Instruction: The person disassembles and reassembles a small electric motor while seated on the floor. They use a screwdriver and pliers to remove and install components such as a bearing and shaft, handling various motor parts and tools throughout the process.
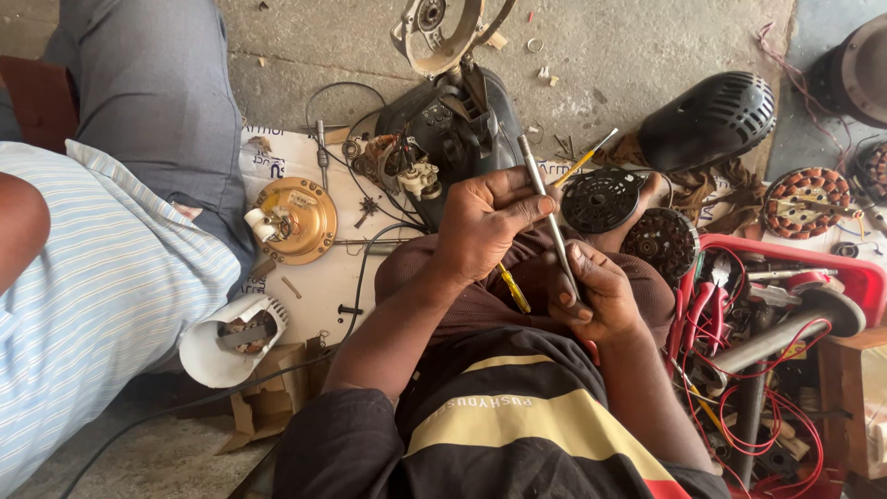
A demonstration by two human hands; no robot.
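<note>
My left hand (pixel 480 222) pinches a thin grey metal rod (pixel 536 176) between thumb and fingers, over my lap. My right hand (pixel 596 296) is closed round the lower end of the same rod. A slim yellow screwdriver (pixel 514 288) runs under my left hand, its tip sticking out up and to the right; which fingers hold it is hidden. Just beyond my hands lie a black round motor part (pixel 601 199) and a black fan base with wires (pixel 453 120).
On the cardboard at left sit a gold round plate (pixel 296 220) and a white cone-shaped housing (pixel 231 344). A black vented motor cover (pixel 707 120) and a copper-wound stator (pixel 808 199) lie at right. A red tray (pixel 859 277) holds tools and red wires. Another person's striped sleeve (pixel 92 296) fills the left side.
</note>
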